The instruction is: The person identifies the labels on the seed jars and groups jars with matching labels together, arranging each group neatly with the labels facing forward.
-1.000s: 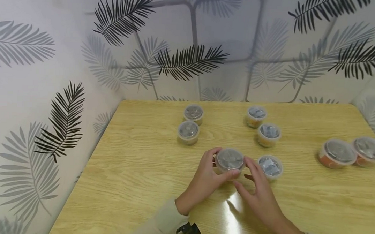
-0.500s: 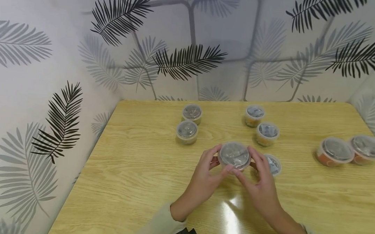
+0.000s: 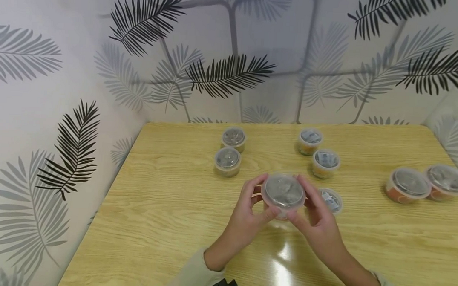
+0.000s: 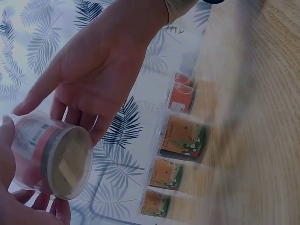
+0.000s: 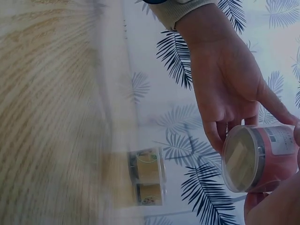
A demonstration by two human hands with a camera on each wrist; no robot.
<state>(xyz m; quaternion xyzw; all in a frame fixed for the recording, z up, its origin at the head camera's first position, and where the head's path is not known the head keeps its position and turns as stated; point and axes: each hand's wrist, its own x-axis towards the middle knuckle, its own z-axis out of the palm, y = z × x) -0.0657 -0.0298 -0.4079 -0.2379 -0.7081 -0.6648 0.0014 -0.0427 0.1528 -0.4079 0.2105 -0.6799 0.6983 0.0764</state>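
Note:
A round clear tub (image 3: 284,191) with a grey-looking lid is held up between both hands above the table. My left hand (image 3: 245,218) grips its left side, thumb on the near wall. On the opposite side my right hand (image 3: 319,223) grips it, thumb also in front. In the left wrist view the tub (image 4: 70,161) is tilted, showing a pink-red label, a white barcode sticker and a clear base with a pale strip underneath. The right wrist view shows the same tub (image 5: 243,159), fingers behind it. Just right of the right hand stands another lidded tub (image 3: 331,201), partly hidden.
Two small tubs (image 3: 228,160) stand at the back left of the wooden table (image 3: 154,191). Behind the hands to the right are two more tubs (image 3: 325,163). Two larger orange-labelled tubs (image 3: 408,185) sit far right. A leaf-patterned wall covering (image 3: 269,106) borders the table.
My right hand has closed in on the tub, its thumb coming onto the near wall. The tub now looks larger and closer to the head camera. The other tubs have stayed put.

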